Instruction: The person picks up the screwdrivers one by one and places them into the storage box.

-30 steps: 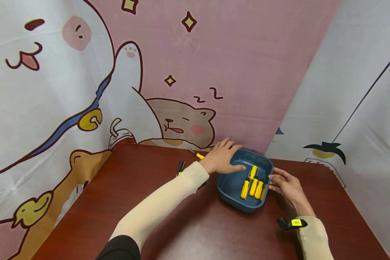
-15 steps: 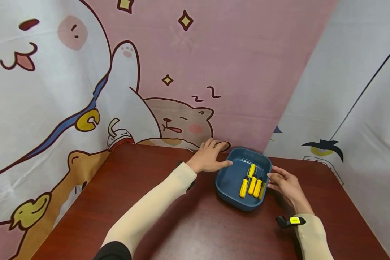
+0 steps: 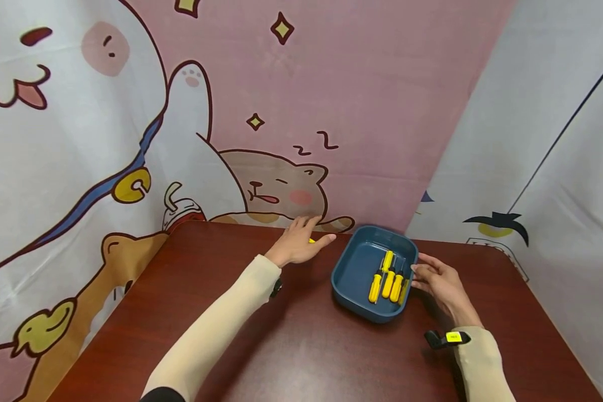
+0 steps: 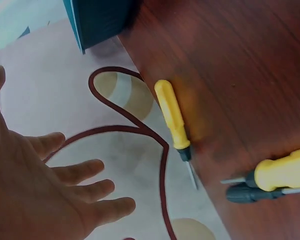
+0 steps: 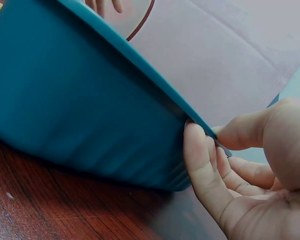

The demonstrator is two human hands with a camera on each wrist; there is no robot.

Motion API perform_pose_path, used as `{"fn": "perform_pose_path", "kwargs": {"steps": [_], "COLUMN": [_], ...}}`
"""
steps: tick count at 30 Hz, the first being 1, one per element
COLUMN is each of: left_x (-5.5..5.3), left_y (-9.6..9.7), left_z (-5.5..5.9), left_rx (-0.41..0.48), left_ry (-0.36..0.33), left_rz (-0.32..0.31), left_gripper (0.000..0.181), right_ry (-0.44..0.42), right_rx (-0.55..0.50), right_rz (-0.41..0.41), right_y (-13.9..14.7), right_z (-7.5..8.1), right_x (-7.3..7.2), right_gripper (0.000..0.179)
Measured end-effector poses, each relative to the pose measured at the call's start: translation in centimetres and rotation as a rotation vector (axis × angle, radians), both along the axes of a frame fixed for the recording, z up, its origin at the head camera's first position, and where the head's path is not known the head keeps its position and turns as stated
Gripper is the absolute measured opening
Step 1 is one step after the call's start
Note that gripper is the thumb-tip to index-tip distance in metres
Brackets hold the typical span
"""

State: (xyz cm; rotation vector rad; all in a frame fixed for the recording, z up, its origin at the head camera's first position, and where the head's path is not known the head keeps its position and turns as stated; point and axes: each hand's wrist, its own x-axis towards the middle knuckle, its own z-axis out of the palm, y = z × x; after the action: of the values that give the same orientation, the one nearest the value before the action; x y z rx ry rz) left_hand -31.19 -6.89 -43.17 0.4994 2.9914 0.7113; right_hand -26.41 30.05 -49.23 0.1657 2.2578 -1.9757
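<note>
My left hand (image 3: 298,241) is spread, fingers straight, above the table's back edge and holds nothing. Near it, a screwdriver (image 4: 172,115) with a yellow handle lies along that edge; the head view shows only a bit of its handle. Lower right in the left wrist view are another yellow-handled screwdriver (image 4: 285,172) and a black screwdriver (image 4: 247,194). With thumb at the rim and fingers bent against the outer wall, my right hand (image 3: 444,285) grips the far-right side of a blue plastic bin (image 3: 352,301). Several yellow screwdrivers (image 3: 388,282) lie inside it, toward the right.
The brown table (image 3: 311,357) meets a cartoon-printed cloth (image 3: 372,111) along its back edge. More printed cloth (image 3: 578,212) hangs on the right. Bare tabletop separates the left hand from the bin.
My left hand has moved left, from above the bin to the back edge beside it. The right hand keeps its hold on the bin, whose screwdrivers lie as before.
</note>
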Motion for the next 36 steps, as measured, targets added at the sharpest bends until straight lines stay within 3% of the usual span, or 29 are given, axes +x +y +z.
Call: {"fn": "perform_pose_path", "kwargs": {"steps": [9, 22, 36], "left_x": [0.5, 0.8, -0.2], "left_y": [-2.3, -6.2, -8.7], "left_z": [-0.3, -1.9, -3.9], "left_rx": [0.091, 0.224, 0.221], "left_ry": [-0.062, -0.186, -0.225], "left_rz": [0.07, 0.171, 0.223], "left_gripper": [0.085, 0.081, 0.068], "right_ry": [0.007, 0.005, 0.002], "right_rx": [-0.013, 0.019, 0.014], "right_rz": [0.005, 0.003, -0.007], "right_y": [0.2, -0.1, -0.1], "right_z": [0.1, 0.2, -0.1], "right_x": [0.0, 0.0, -0.1], "right_gripper": [0.072, 0.069, 0.07]}}
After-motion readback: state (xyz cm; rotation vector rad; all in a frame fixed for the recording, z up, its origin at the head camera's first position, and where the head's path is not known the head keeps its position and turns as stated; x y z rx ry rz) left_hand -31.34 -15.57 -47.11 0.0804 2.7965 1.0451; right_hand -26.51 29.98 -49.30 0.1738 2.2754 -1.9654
